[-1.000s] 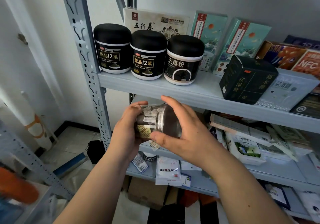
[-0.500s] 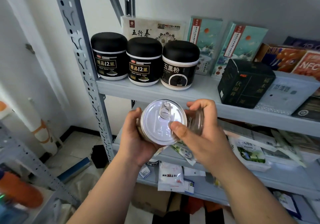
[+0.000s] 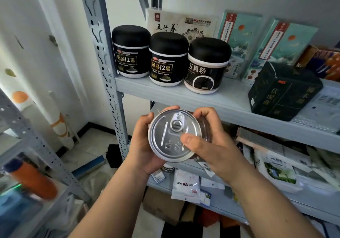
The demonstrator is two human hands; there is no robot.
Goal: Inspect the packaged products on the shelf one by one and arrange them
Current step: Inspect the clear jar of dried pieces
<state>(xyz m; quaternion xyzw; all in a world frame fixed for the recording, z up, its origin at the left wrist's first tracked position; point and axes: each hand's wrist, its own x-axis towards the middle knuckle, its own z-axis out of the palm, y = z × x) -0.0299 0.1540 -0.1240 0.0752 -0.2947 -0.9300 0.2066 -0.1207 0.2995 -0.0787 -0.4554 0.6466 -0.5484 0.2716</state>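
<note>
Grey metal shelving (image 3: 165,92) fills the wall, with three black jars (image 3: 168,59) lined up at upper centre. Just below that board, mid-frame, a clear can (image 3: 165,142) is held with its silver pull-ring lid facing us. The left hand (image 3: 141,145) cups it from the left, fingers curled round the rim. The right hand (image 3: 217,145) wraps the body, thumb pressed flat on the lid. I'd check the seam and ring (image 3: 176,123) for dents, thumb clear of the ring, then turn it slowly to read the label.

A blurred orange bottle (image 3: 34,180) shows lower left, and a blue roll (image 3: 88,167) lies on the floor (image 3: 93,140).
</note>
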